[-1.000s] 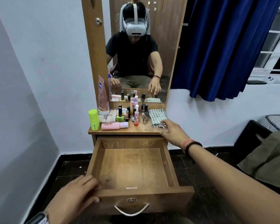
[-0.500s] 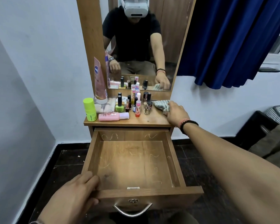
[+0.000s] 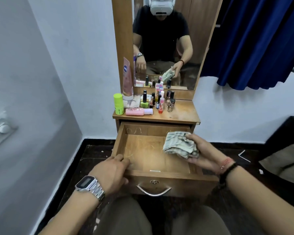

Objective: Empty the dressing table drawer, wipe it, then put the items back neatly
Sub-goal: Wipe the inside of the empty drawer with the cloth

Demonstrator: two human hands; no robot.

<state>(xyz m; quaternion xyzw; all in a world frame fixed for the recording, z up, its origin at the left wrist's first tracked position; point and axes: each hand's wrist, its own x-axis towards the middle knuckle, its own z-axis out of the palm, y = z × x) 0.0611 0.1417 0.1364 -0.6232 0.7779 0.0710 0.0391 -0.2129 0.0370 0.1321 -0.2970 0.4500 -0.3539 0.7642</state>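
The wooden drawer (image 3: 143, 179) is pulled out and its inside is bare. My left hand (image 3: 111, 173) grips its front left corner, fingers over the rim. My right hand (image 3: 200, 152) holds a folded checked cloth (image 3: 178, 145) above the drawer's right side. On the dressing table top (image 3: 182, 114) stand the taken-out items: a lime green bottle (image 3: 118, 106), a pink bottle (image 3: 137, 111) lying on its side, a tall pink tube (image 3: 127, 80) leaning on the mirror frame, and several small nail polish bottles (image 3: 159, 100).
A mirror (image 3: 165, 43) rises behind the table top. A blue curtain (image 3: 255, 39) hangs at the right. A grey wall (image 3: 24, 116) stands close on the left. Dark floor (image 3: 95, 153) surrounds the table, with bags (image 3: 282, 160) at the right.
My right hand has lifted the cloth off the table top and brought it down over the open drawer. My left hand stays on the drawer's front corner.
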